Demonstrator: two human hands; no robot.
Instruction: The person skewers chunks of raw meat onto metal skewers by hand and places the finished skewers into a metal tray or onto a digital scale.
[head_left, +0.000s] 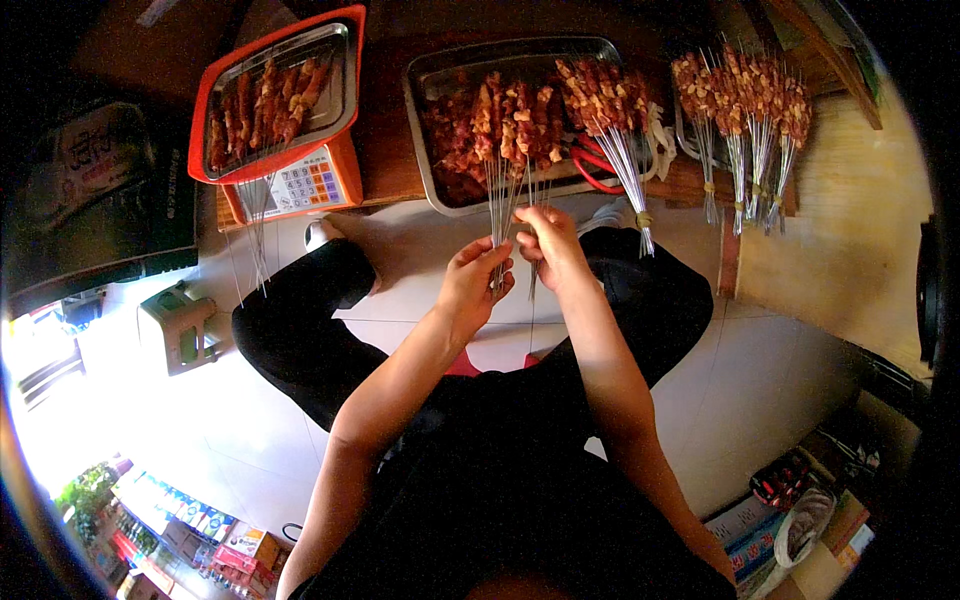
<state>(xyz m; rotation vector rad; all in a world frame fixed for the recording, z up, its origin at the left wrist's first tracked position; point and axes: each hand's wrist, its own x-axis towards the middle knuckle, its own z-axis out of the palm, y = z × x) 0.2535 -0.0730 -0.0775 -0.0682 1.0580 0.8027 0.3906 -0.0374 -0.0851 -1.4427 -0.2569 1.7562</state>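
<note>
My left hand (472, 281) grips a bundle of thin metal skewers (501, 199) by their bare lower ends. Raw meat pieces (486, 112) are threaded on the upper parts, over a metal tray (422, 150) of loose raw meat (454, 146). Close beside it, my right hand (553, 247) pinches a few more skewers (533, 277), whose meat lies next to the left bundle's; their exact number is hidden by the fingers. Across the tray's right side rests a meat skewer bundle (600, 90), tied near its lower end with a yellowish band (643, 220).
At the left, an orange digital scale (346, 169) bears a red-rimmed tray (196, 142) with several meat skewers (262, 105). Several banded skewer bundles (750, 105) overhang the table's right part. Red handles (592, 169) lie by the middle tray. A wooden panel (817, 247) stands right.
</note>
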